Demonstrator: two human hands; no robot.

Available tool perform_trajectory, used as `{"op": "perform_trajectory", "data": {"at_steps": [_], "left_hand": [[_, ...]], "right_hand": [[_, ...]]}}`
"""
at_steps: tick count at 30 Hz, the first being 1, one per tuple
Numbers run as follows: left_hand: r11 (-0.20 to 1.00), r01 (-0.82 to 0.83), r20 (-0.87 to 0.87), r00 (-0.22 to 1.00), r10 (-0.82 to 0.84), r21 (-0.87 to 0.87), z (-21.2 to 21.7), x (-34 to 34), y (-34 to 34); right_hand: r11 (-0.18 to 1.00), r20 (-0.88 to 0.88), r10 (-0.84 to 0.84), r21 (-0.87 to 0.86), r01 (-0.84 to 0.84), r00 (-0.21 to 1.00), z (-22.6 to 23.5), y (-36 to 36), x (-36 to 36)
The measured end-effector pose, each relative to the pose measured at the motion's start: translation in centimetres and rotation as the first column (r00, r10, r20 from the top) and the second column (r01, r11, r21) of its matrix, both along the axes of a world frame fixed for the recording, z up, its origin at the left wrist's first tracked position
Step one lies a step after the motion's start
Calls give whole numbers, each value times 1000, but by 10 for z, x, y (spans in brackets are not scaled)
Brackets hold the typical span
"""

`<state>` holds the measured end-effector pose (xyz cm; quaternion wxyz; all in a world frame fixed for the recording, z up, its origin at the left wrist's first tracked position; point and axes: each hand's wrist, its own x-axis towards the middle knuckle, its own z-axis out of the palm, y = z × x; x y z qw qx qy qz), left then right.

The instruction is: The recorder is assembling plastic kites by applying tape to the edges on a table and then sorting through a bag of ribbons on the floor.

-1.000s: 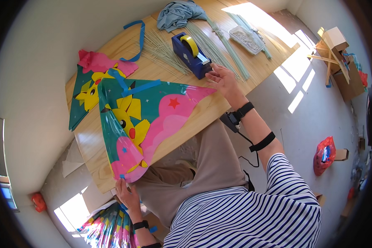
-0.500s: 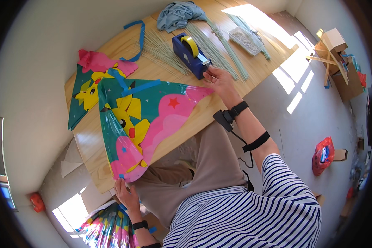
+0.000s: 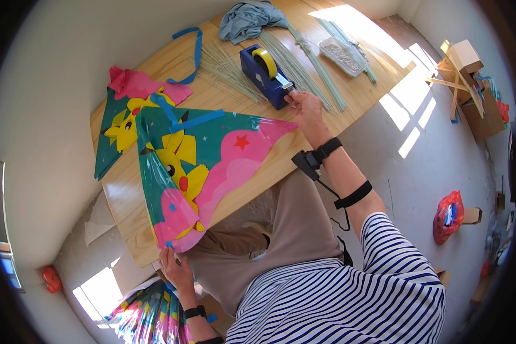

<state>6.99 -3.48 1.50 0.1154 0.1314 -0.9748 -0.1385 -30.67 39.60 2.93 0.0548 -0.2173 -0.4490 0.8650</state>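
Change: right hand [image 3: 305, 106] had crept from table edge up to tape dispenser [image 3: 266, 75].
Right grip: fingertips pinched on tape end at the cutter.
Left grip: left hand [image 3: 174, 268] clamped on kite [image 3: 203, 166] near tip.
Axis: kite ran near-left to far-right, its far point just left of right hand.

blue cloth [image 3: 247, 18] | clear tray [image 3: 343, 55] | red bag on floor [image 3: 448, 216] | cardboard box [image 3: 480, 103]

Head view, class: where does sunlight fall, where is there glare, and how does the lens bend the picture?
Head view: sun lies in bright patches on the far end of the table and on the floor beside it; soft sheen on the kite; the table edges curve and a black ring frames the picture, typical fisheye; the right hand at the tape dispenser looks sharp, not blurred.
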Motion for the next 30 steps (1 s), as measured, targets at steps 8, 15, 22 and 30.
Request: {"op": "perform_trajectory", "data": {"at_steps": [8,15,22,30], "left_hand": [[1000,-13,18,1000,13,-2,1,3,0],[1000,-15,6,1000,15,-27,-2,-1,3],[993,-80,36,996,83,-84,5,1,2],[983,-176,9,984,177,-58,-4,2,5]], "right_hand": [[989,60,-58,142,49,997,8,-12,0],[856,151,-174,511,74,973,-18,10,-32],[748,-64,161,659,-79,985,15,-8,-3],[158,162,880,786,-597,446,85,-171,61]]}}
